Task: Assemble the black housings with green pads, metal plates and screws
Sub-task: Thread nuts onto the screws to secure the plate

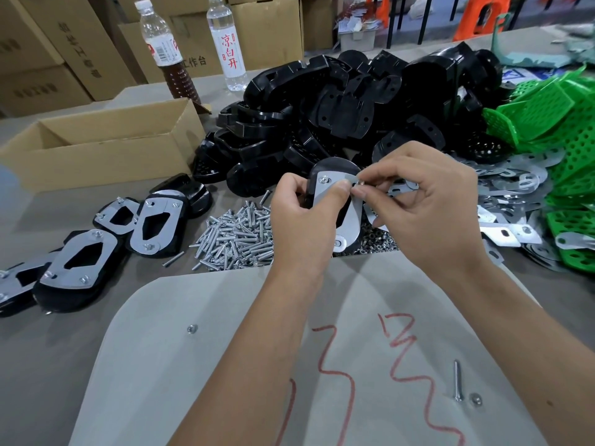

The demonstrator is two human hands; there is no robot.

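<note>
- Cardboard boxes (58, 46) stand behind a grey surface (48, 349), with two bottles (227, 43) before them and an open carton (106, 143) at the left.
- At the middle, the left hand (306, 220) grips a black housing (331, 169) with a metal plate (335, 194) laid on it, thumb pressed on the plate; one screw (324, 179) sits at the plate's upper corner.
- The right hand (431, 207) pinches a small nut (360, 182) between thumb and forefinger at the plate's top edge.
- A heap of black housings (354, 101) lies beyond the hands, with green pads (553, 130) and loose metal plates (512, 194) to the right.
- A pile of screws (235, 239) lies left of the hands; finished assemblies (77, 262) lie further left.
- A pale board (225, 365) with red scrawl lies under the forearms.
</note>
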